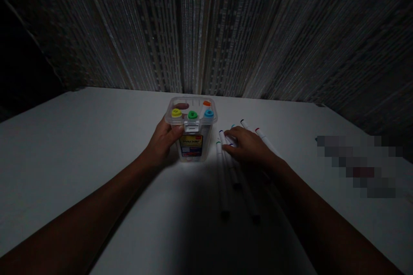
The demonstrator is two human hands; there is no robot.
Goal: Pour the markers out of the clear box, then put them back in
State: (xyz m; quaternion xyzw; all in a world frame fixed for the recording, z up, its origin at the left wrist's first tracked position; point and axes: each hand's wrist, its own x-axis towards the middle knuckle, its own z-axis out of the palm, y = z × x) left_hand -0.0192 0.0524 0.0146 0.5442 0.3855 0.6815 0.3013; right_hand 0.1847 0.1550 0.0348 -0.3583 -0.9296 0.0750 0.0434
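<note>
My left hand [164, 137] is wrapped around the left side of a clear plastic marker case [192, 154], which stands upright on the white table. Inside it, several markers show coloured ends, among them a yellow one [176, 113], a green one [192, 114] and a blue one [209, 113]; an orange-ended marker [206, 106] leans behind them. To the right of the case, my right hand [248, 142] has its thumb and fingers closed on a white marker with a dark blue end [222, 137], among several loose markers. A green-ended marker [220, 167] lies just left of that hand.
Beyond the right hand lies a red-ended marker [265, 139]. A blurred-out patch [359, 167] covers something on the right of the white table [129, 232]. Patterned curtain-like fabric [200, 30] hangs along the table's far edge. The light is dim, with dark shadow in front.
</note>
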